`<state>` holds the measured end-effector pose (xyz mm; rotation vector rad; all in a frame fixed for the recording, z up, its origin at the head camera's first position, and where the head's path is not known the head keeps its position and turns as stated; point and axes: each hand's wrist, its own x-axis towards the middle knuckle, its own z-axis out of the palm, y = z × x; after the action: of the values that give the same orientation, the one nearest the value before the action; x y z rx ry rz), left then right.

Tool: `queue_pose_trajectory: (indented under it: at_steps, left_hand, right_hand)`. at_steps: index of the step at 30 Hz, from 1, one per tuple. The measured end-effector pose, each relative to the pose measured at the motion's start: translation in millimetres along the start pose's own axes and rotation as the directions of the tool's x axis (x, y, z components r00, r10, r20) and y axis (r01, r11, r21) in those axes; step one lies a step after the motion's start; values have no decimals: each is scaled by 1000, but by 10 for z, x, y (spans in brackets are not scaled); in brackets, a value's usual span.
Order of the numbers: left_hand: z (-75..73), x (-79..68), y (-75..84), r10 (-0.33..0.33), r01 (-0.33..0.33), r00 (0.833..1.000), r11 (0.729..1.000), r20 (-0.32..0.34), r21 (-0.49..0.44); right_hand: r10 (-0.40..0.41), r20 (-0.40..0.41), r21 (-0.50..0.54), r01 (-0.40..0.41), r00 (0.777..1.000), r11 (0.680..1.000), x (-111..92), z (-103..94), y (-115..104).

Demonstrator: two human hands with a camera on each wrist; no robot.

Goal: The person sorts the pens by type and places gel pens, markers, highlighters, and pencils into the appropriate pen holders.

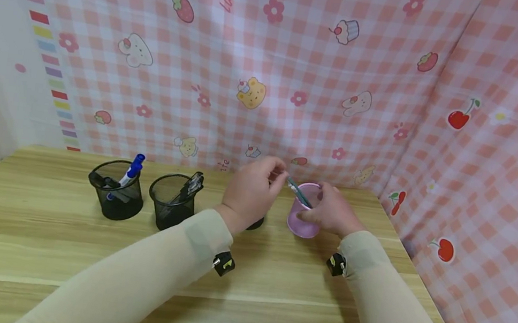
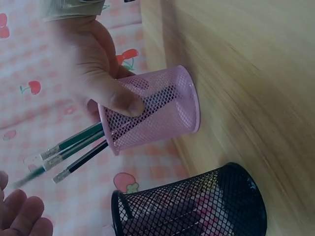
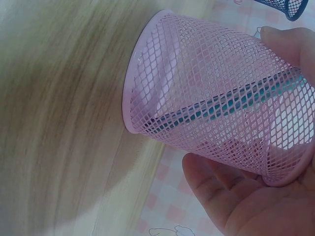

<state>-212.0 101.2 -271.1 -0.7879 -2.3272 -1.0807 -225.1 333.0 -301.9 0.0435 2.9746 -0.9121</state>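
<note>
My right hand [image 1: 330, 211] grips a pink mesh cup [image 1: 301, 221] standing on the wooden table [image 1: 83, 248] near the back right. In the right wrist view the palm [image 3: 241, 196] wraps the pink cup's [image 3: 197, 83] rim. Several green and black pencils [image 2: 74, 147] with eraser ends stick out of the cup [image 2: 157, 108]. My left hand [image 1: 279, 175] pinches the top end of one green pencil [image 1: 300, 193], which slants down into the cup. Only the left hand's fingertips [image 2: 19, 219] show in its wrist view.
Two black mesh cups stand on the table to the left, one [image 1: 117, 190] with a blue marker and one [image 1: 171, 200] with a dark pen. A third black cup [image 2: 197, 204] sits beside the pink one, mostly hidden behind my left hand. A checked cloth [image 1: 269, 76] hangs behind and right.
</note>
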Motion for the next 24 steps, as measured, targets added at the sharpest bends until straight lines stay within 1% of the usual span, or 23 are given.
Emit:
queue_pose_trajectory:
  at_steps: [3, 6, 8, 11, 14, 16, 17, 21, 24]
  left_hand:
    - [-12, -12, -10, -14, 13, 999, 1000, 38, 23]
    - [-47, -44, -18, -10, 8, 997, 1000, 74, 27]
    - [-82, -81, -31, 19, -22, 995, 999, 99, 28]
    - [-157, -174, -63, 89, -97, 986, 994, 144, 52]
    - [-244, -289, -106, 164, -186, 965, 978, 203, 94]
    - [-303, -372, -130, 192, -224, 948, 969, 253, 107]
    - [-333, -412, -142, 194, -233, 939, 967, 283, 108]
    - [-438, -556, -199, 150, -234, 903, 957, 402, 169]
    - [-498, -630, -244, 102, -244, 874, 937, 475, 248]
  right_hand:
    - [-9, 1, 3, 9, 1000, 1000, 17, 8, 1]
    - [-13, 0, 6, 13, 1000, 1000, 41, 14, 6]
    - [-13, 1, 6, 13, 1000, 1000, 55, 19, 14]
    - [-18, -3, -1, 18, 1000, 1000, 66, 28, 30]
    - [-21, -12, -15, 21, 1000, 1000, 69, 39, 60]
    - [-17, -19, -26, 17, 1000, 1000, 59, 36, 87]
    - [-11, -21, -29, 10, 1000, 1000, 53, 33, 103]
    - [-3, -17, -44, 2, 1000, 999, 16, -13, 160]
    - [-28, -27, -80, 26, 999, 996, -24, -79, 191]
